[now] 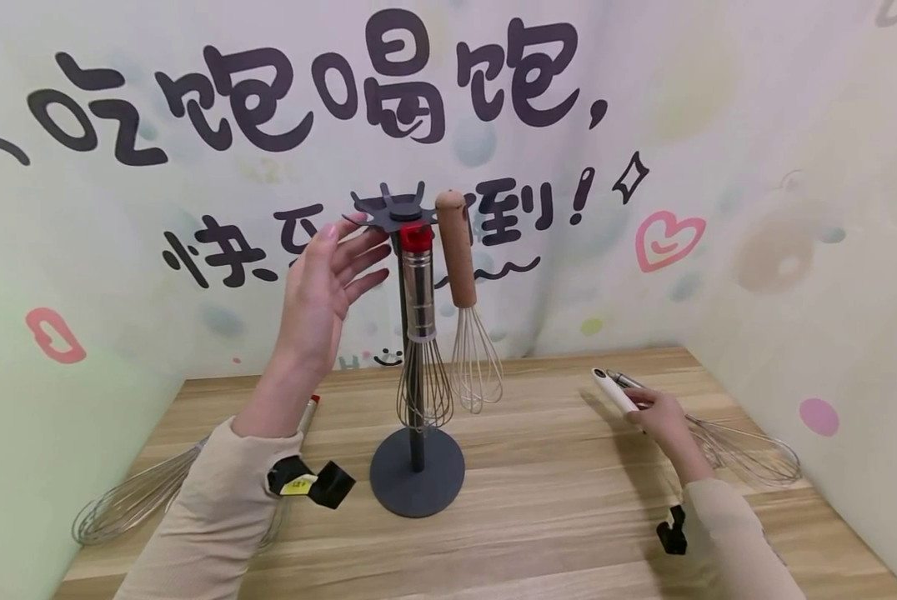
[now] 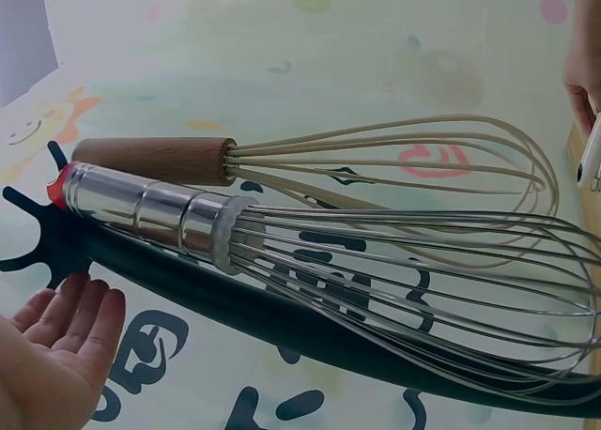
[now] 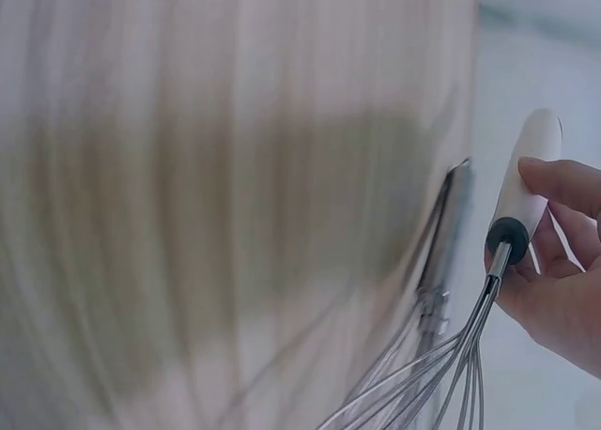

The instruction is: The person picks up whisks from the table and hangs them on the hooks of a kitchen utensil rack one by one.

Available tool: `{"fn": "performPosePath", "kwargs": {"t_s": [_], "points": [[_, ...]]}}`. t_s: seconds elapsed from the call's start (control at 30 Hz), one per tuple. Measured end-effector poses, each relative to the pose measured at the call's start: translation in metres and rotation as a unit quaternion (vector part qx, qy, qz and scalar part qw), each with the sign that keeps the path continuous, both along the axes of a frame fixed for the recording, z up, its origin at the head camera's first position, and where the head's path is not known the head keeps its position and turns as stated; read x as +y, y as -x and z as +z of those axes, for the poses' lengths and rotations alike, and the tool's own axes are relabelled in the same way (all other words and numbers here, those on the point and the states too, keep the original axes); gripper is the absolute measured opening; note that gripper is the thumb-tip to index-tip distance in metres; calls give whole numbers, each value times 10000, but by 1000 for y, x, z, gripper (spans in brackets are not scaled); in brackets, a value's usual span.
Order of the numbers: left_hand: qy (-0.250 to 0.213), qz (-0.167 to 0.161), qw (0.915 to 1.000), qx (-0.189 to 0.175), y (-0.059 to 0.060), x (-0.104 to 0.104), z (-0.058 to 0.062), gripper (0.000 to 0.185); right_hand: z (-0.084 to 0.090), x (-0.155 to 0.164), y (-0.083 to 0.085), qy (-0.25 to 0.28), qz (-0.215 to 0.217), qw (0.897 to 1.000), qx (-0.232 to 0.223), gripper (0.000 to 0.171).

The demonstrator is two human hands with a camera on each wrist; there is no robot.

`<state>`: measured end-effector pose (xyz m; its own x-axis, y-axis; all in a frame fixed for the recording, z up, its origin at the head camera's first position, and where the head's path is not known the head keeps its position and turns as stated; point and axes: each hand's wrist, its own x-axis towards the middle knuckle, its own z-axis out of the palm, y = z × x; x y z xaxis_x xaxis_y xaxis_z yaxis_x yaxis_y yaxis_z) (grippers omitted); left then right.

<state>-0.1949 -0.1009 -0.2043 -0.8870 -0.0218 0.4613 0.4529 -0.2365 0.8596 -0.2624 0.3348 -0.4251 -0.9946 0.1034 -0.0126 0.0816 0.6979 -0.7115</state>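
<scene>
A dark stand [image 1: 417,472] with a round base and a ring of hooks holds two hanging whisks. One whisk [image 1: 420,292] has a steel handle with a red end; the other [image 1: 458,258] has a wooden handle. My left hand [image 1: 319,292] is at the hooks, its fingertips by the underside of the stand's top, with fingers extended and nothing gripped. On the right, my right hand [image 1: 666,425] pinches a whisk by its white handle [image 3: 526,186], which is lifted off the table. Another whisk with a metal handle [image 3: 454,214] lies close by.
The wooden table [image 1: 523,492] meets a printed wall cloth at the back. Beyond my left sleeve lies a wire whisk [image 1: 137,500], partly hidden by the arm. A red-tipped handle [image 1: 309,415] shows beside that wrist.
</scene>
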Motion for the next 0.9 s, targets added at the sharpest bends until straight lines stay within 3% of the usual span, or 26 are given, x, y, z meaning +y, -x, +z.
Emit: {"fn": "performPosePath", "kwargs": {"t_s": [0.23, 0.47, 0.9], "points": [[-99, 14, 9999, -7, -2, 1, 2, 34, 15, -14, 2, 221, 34, 9996, 189, 50], [-85, 113, 9999, 72, -1, 4, 1, 29, 39, -35, 1, 615, -3, 9981, 99, 50], [-118, 814, 9966, -98, -5, 15, 7, 35, 98, -79, -10, 1601, 414, 9850, 502, 51]]}}
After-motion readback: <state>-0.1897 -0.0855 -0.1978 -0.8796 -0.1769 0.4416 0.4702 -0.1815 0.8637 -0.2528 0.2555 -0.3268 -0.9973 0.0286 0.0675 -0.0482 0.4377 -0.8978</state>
